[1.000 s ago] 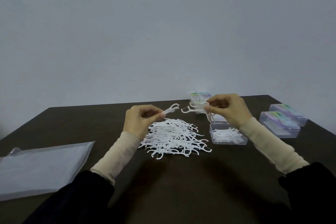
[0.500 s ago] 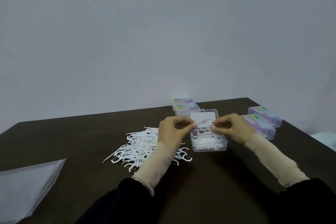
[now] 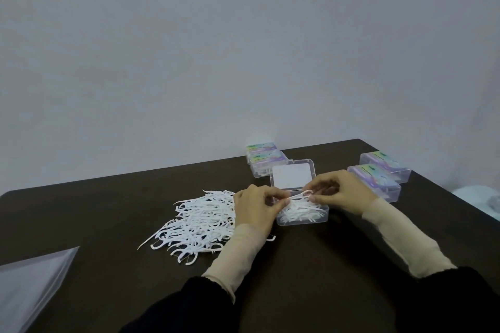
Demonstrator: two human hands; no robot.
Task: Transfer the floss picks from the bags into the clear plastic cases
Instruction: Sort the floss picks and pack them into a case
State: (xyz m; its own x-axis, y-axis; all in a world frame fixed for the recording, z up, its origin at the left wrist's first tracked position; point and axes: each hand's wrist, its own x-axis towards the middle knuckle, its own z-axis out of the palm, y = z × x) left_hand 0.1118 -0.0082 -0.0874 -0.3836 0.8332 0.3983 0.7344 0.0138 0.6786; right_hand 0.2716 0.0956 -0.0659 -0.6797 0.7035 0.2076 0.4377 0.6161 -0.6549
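Fingertips of both hands meet over the open clear case (image 3: 303,217), pinching one or a few white floss picks (image 3: 299,195) between them; exact count unclear. Left hand (image 3: 257,209) curled, thumb and forefinger nipping the handle end. Right hand (image 3: 342,192) curled likewise, pinching the head end. Case sits just below the fingers, partly filled with white picks, its lid (image 3: 293,176) hinged back and standing behind. Left of the case, touching the left wrist, a loose heap of picks (image 3: 197,222) lies on the dark table (image 3: 311,265). Two closed labelled cases (image 3: 265,158) stand behind the open one; two more (image 3: 381,174) off to the right. Flat clear bag (image 3: 29,278) at the near left edge, well apart from the heap.
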